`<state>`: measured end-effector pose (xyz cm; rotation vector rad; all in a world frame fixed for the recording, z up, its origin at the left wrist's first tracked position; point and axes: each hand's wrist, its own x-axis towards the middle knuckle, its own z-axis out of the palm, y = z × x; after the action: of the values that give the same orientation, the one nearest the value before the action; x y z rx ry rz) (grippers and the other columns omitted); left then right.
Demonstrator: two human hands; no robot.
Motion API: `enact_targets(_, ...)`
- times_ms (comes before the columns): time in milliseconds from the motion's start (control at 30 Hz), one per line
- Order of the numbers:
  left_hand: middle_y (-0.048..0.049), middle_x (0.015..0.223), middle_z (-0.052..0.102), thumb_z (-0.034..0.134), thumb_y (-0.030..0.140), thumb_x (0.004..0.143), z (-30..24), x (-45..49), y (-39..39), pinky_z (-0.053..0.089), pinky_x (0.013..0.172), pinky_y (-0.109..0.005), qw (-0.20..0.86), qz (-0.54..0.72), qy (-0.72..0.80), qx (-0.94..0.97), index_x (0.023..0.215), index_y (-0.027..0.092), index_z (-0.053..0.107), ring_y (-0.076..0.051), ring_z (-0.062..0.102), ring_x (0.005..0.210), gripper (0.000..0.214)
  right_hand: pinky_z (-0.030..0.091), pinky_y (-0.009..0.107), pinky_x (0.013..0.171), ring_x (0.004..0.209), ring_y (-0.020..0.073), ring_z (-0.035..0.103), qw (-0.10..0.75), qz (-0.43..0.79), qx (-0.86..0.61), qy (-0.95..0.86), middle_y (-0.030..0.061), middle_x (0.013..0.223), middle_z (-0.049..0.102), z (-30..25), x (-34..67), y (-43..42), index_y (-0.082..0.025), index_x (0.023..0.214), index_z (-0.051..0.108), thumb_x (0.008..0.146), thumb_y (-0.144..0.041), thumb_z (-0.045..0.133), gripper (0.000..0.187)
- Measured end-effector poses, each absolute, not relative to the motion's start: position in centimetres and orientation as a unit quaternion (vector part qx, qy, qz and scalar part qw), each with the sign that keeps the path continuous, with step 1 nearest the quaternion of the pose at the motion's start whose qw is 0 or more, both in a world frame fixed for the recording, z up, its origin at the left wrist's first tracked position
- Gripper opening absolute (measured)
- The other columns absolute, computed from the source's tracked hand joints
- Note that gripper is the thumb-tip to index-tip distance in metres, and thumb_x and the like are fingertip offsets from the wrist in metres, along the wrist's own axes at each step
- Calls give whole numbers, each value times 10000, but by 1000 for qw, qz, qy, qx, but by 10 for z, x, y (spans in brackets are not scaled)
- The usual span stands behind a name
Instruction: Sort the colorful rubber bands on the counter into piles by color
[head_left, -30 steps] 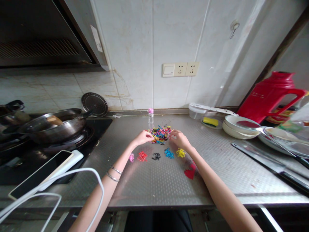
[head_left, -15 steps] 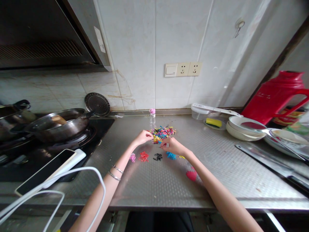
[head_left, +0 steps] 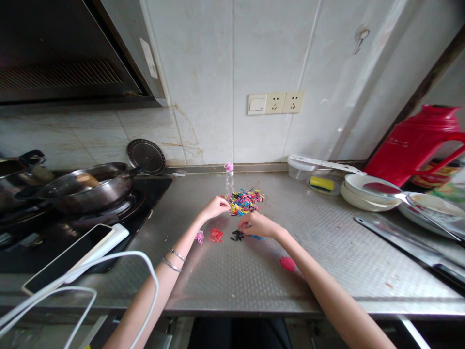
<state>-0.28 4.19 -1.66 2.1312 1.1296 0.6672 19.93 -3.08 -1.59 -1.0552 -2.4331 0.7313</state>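
Observation:
A heap of small mixed-colour elastic bands (head_left: 245, 201) lies on the steel counter (head_left: 327, 247). In front of it lie small sorted piles: pink (head_left: 198, 236), red (head_left: 216, 235), black (head_left: 237, 235) and blue (head_left: 258, 237), the blue partly hidden. My left hand (head_left: 216, 207) is pinched at the heap's left edge. My right hand (head_left: 256, 225) is closed in a pinch just above the black pile; what it holds is too small to name. A red scrap (head_left: 287, 263) lies beside my right forearm.
A small bottle with a pink cap (head_left: 228, 175) stands behind the heap. A pan (head_left: 87, 186) sits on the stove at left, with a phone (head_left: 69, 257) and white cable (head_left: 119, 261) near the front edge. Bowls (head_left: 366, 191), a yellow sponge (head_left: 321, 183) and a red thermos (head_left: 414, 143) stand at right.
My right hand has moved from the heap down and left to the black pile, covering the blue and yellow piles. My left hand stayed at the heap's edge.

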Motion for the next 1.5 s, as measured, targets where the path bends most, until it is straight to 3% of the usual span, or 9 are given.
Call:
enact_targets(367,-61,683,664,557,255,669,-17,-16,46,394,592,-230,200,234,518,798,717,126,692,-143,563,611,193,437,212,648,670,125,587,305,194,-458,-812,20,761,677,-15,233,-8,-166,818,687,678,-159,498,236)
enact_targets(633,-28,621,622,611,360,640,-25,-11,44,344,522,-217,193,213,515,807,724,137,675,-120,515,536,247,450,225,680,688,133,600,316,177,-482,-798,22,776,683,-36,249,8,-180,855,690,676,-141,504,261)
enact_targets(800,-22,618,615,589,287,655,-28,-8,43,334,526,-217,172,217,538,796,705,144,664,-116,514,542,170,449,218,667,663,125,590,319,167,-489,-795,18,756,679,-38,251,9,-189,850,691,684,-140,492,265)
enact_targets(967,-37,633,632,544,211,661,-29,-10,45,358,558,-218,186,230,524,799,686,132,665,-120,534,573,146,446,216,660,662,128,586,310,173,-500,-790,27,754,677,-40,254,9,-168,841,690,684,-154,502,245)
enact_targets(1500,-58,664,648,576,274,662,-13,-11,48,409,590,-238,343,301,446,770,722,87,667,-132,553,603,216,454,228,682,689,140,601,313,166,-509,-785,31,760,681,-41,257,11,-176,839,691,698,-174,509,230)
